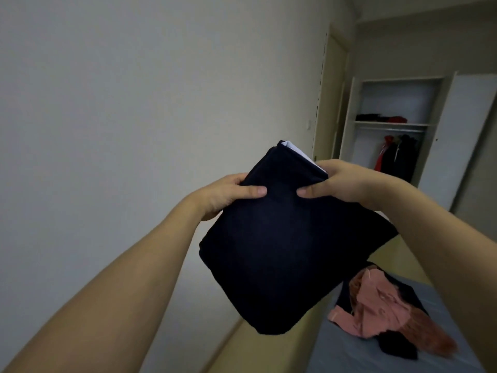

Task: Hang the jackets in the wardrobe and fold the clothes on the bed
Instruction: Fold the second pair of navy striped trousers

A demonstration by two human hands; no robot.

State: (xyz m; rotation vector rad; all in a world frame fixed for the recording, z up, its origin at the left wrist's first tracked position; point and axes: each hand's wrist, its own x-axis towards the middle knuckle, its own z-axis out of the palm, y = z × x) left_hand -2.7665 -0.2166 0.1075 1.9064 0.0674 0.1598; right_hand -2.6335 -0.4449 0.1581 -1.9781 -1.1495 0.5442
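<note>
A folded dark navy garment (271, 246) with a white layer (298, 153) showing at its top edge is held up in front of me. My left hand (228, 191) grips its upper left edge, thumb on top. My right hand (341, 183) grips the upper right edge, thumb pressed on the fabric. On the grey bed (349, 354) at the lower right lies a crumpled pink garment (382, 305) over a dark one (398, 348). The open wardrobe (392, 125) at the far right has red and dark jackets (398, 154) hanging on its rail.
Folded dark and red clothes (382, 119) lie on the wardrobe shelf. A white wardrobe door (468, 135) stands open at the right. A bare wall (134, 103) fills the left. A strip of floor (255, 345) runs between wall and bed.
</note>
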